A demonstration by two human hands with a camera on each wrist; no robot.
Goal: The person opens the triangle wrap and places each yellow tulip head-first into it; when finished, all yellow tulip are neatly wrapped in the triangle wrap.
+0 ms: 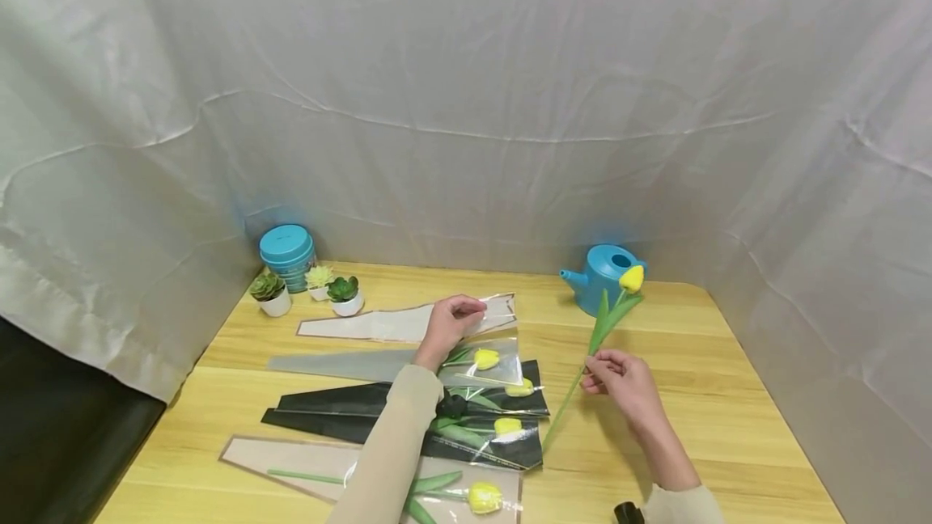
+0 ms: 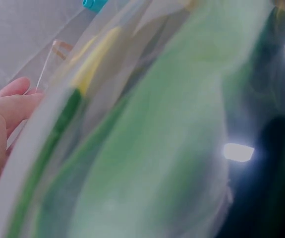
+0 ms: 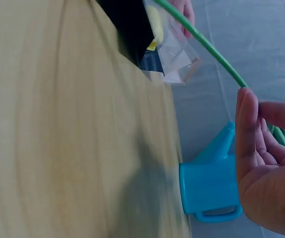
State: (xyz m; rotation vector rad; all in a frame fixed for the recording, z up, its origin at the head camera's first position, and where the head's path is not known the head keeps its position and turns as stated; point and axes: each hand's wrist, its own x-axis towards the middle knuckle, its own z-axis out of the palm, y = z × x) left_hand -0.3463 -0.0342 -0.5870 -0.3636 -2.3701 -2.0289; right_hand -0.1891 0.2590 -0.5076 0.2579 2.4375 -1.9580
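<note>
My right hand (image 1: pixel 622 382) pinches the green stem of a yellow tulip (image 1: pixel 632 278) between thumb and fingers, bloom up and stem slanting down to the left. In the right wrist view the stem (image 3: pixel 206 44) runs from the fingertips toward the sleeves. At the back of the row, my left hand (image 1: pixel 453 326) pinches the clear film near the wide end of a white, brown-edged flower sleeve (image 1: pixel 393 324). Nearer lie a grey sleeve (image 1: pixel 328 364), two black sleeves (image 1: pixel 328 415) and a beige sleeve (image 1: pixel 291 455), each with a yellow tulip in it. My left forearm covers parts of them.
A blue watering can (image 1: pixel 600 281) stands at the back right, behind the raised tulip. At the back left are a blue lidded container (image 1: pixel 287 253) and several small potted succulents (image 1: pixel 345 296). Grey cloth (image 1: pixel 473 120) hangs around the wooden table (image 1: pixel 692 362).
</note>
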